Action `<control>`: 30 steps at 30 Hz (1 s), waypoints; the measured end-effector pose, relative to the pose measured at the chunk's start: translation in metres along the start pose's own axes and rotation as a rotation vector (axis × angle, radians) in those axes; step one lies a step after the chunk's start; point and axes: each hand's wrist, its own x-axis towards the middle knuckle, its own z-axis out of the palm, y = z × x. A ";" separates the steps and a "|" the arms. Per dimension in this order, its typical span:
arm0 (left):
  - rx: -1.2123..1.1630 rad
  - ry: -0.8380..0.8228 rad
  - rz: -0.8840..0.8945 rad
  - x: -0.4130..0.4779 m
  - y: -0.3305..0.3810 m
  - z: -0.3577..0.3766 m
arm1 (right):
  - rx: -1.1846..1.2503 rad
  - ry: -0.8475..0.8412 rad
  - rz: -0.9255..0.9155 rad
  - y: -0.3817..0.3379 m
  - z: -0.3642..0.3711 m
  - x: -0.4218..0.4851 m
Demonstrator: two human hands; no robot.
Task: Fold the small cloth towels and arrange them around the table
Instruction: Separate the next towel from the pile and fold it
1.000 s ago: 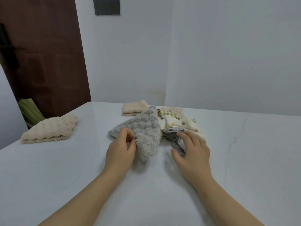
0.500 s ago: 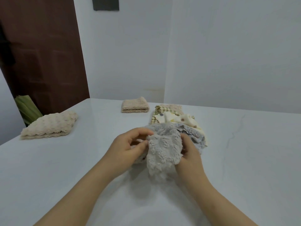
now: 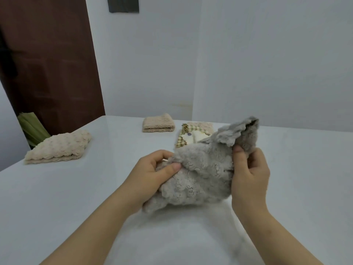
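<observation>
Above white table (image 3: 57,197), both hands gripping grey towel (image 3: 202,176)

The grey towel (image 3: 202,175) hides most of the pile of patterned cloths (image 3: 188,135) behind it, so their number cannot be told. It also covers the fingers of the left hand (image 3: 152,176) and part of the right hand (image 3: 248,175). The green thing (image 3: 31,127) by the door (image 3: 47,60) is half hidden by the table (image 3: 76,188). The dark panel (image 3: 123,4) is cut off at the top edge.
</observation>
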 end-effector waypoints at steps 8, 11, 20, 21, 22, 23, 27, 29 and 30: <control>-0.304 0.182 -0.395 0.007 -0.011 0.002 | -0.470 -0.243 -0.011 0.016 -0.003 -0.001; -0.208 0.285 -0.408 0.011 -0.023 -0.003 | -0.739 -0.300 -0.180 0.019 -0.001 -0.006; -0.026 -0.134 -0.392 0.002 -0.021 0.006 | -0.895 -0.729 -0.131 0.019 0.008 -0.021; -0.035 -0.158 -0.392 0.003 -0.022 0.003 | -0.921 -0.726 -0.162 0.019 0.009 -0.020; -0.040 -0.182 -0.391 0.004 -0.023 0.000 | -0.956 -0.724 -0.206 0.019 0.010 -0.021; -0.034 -0.200 -0.386 0.004 -0.024 -0.002 | -0.986 -0.717 -0.246 0.019 0.010 -0.022; 0.048 -0.183 -0.366 0.007 -0.029 -0.009 | -0.981 -0.689 -0.270 0.020 0.010 -0.022; 0.090 -0.170 -0.362 0.009 -0.027 -0.013 | -0.857 -0.633 -0.165 0.021 0.007 -0.020; 0.120 -0.168 -0.360 0.009 -0.026 -0.016 | -0.786 -0.585 -0.107 0.021 0.006 -0.018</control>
